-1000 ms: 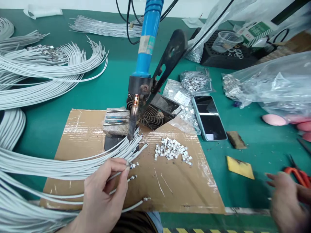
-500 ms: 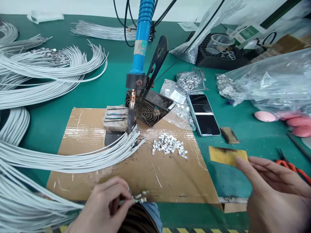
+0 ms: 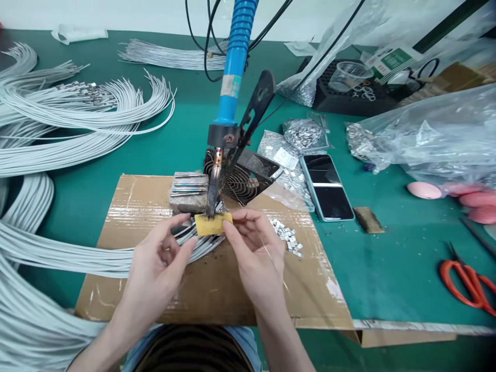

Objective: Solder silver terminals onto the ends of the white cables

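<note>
My left hand point(image 3: 163, 263) and my right hand point(image 3: 253, 250) both pinch a small yellow sponge pad point(image 3: 211, 223), one at each end. The pad sits right under the tip of the blue-handled soldering iron point(image 3: 228, 108), which hangs tip-down in a black stand point(image 3: 251, 119). Under my hands lie the ends of a bundle of white wires point(image 3: 116, 258) on a brown cardboard sheet point(image 3: 217, 289). A small heap of metal terminals point(image 3: 289, 238) lies just right of my right hand.
A small fan point(image 3: 240, 181) and a grey block with metal pins point(image 3: 188, 191) stand behind the iron. A phone point(image 3: 327, 187), bags of terminals point(image 3: 306, 133), a big plastic bag point(image 3: 426, 134) and orange scissors point(image 3: 467, 279) lie to the right. More white wire bundles point(image 3: 77, 113) fill the left.
My right hand picked up the yellow pad from the right and carried it to the iron tip. My left hand let go of the wire ends and came up to grip the pad.
</note>
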`<state>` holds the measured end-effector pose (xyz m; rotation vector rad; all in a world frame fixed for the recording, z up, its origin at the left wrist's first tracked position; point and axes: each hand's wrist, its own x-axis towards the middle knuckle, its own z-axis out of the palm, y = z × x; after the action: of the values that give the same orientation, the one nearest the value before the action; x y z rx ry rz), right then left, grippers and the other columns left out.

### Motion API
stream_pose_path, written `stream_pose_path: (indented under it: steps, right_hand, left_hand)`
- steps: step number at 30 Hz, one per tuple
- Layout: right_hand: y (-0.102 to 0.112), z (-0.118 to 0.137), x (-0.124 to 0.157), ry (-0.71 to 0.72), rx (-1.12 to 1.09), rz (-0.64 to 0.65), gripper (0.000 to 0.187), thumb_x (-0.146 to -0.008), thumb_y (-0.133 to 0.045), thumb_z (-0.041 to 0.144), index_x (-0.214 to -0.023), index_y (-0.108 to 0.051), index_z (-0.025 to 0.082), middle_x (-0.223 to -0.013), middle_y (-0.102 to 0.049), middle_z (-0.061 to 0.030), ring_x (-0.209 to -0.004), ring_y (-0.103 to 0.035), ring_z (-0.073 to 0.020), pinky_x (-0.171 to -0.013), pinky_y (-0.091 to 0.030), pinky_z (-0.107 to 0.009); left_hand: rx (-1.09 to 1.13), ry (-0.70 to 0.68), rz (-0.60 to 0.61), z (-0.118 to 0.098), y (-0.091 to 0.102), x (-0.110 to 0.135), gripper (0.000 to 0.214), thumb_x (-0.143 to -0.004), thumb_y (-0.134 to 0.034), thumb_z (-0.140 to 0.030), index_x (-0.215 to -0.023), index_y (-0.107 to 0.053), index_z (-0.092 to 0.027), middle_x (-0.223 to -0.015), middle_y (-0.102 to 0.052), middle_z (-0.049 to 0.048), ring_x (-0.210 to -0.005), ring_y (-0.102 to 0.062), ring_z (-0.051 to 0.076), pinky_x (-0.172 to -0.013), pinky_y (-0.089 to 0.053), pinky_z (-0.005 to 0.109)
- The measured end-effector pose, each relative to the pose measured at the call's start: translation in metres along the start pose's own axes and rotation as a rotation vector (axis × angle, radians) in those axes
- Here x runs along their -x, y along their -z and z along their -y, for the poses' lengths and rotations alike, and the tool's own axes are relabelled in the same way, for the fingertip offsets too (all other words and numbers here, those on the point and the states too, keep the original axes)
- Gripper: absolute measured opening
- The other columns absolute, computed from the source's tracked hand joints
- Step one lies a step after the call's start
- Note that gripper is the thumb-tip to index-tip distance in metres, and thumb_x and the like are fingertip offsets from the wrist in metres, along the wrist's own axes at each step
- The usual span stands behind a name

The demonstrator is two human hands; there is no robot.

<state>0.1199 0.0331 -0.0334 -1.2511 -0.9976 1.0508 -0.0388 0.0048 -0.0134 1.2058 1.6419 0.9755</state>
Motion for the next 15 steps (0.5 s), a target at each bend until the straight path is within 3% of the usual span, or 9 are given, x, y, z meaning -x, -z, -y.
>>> stream_pose_path:
  steps: [2, 5, 7, 12, 15]
  right_hand:
    - [-0.004, 0.001, 0.005, 0.01, -0.006, 0.016, 0.009, -0.09, -0.075, 0.024, -0.093, -0.067, 0.023, -0.088, -0.077, -0.0019, -0.081, -0.076, -0.0164, -0.074, -0.065, -0.027]
    - [-0.001, 0.0, 0.015, 0.076, 0.047, 0.027, 0.009, -0.093, -0.072, 0.017, -0.096, -0.069, 0.025, -0.093, -0.076, -0.0009, -0.087, -0.074, -0.0156, -0.081, -0.062, -0.027]
    - [0.002, -0.003, 0.021, 0.139, 0.125, 0.029, 0.014, -0.095, -0.07, 0.013, -0.1, -0.07, 0.026, -0.096, -0.076, 0.0, -0.093, -0.073, -0.0154, -0.086, -0.06, -0.027]
    - [0.001, -0.011, 0.025, 0.198, 0.288, 0.02, 0.018, -0.095, -0.068, 0.01, -0.102, -0.07, 0.026, -0.097, -0.077, 0.0002, -0.092, -0.073, -0.0156, -0.084, -0.059, -0.027]
    - [0.003, -0.011, 0.022, 0.196, 0.326, 0.003, 0.013, -0.094, -0.07, 0.014, -0.101, -0.072, 0.025, -0.096, -0.078, -0.0014, -0.087, -0.074, -0.0169, -0.08, -0.061, -0.029]
  left_hand:
    - [0.054, -0.03, 0.014, -0.005, -0.005, -0.007, 0.035, -0.092, -0.07, -0.034, -0.122, -0.073, -0.016, -0.055, -0.049, -0.0093, -0.048, -0.043, 0.012, -0.047, -0.037, 0.024]
    - [-0.001, -0.203, -0.071, -0.008, -0.009, -0.007, 0.013, -0.09, -0.07, -0.021, -0.1, -0.079, -0.017, -0.065, -0.059, -0.005, -0.054, -0.048, 0.011, -0.051, -0.04, 0.023]
    - [-0.061, -0.279, -0.111, -0.006, -0.01, -0.005, 0.011, -0.09, -0.069, -0.016, -0.095, -0.079, -0.018, -0.07, -0.061, -0.0044, -0.053, -0.048, 0.009, -0.052, -0.041, 0.022]
    - [-0.11, -0.199, -0.08, -0.001, -0.013, -0.002, 0.012, -0.091, -0.067, -0.02, -0.097, -0.077, -0.018, -0.058, -0.047, -0.0086, -0.049, -0.046, 0.011, -0.048, -0.039, 0.023]
    - [-0.17, -0.167, -0.077, 0.001, -0.015, -0.003, 0.014, -0.093, -0.066, -0.023, -0.104, -0.074, -0.019, -0.059, -0.051, -0.0084, -0.05, -0.049, 0.013, -0.05, -0.043, 0.024]
